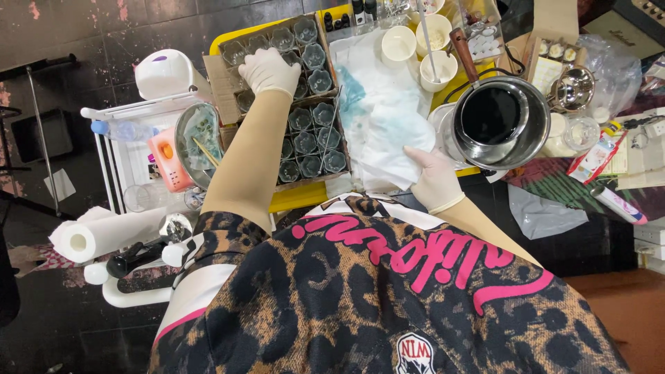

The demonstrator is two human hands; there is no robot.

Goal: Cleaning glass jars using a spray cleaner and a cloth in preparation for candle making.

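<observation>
Left hand stretched forward, right hand bent close in.

Left hand hides tray's glasses — partly.
</observation>
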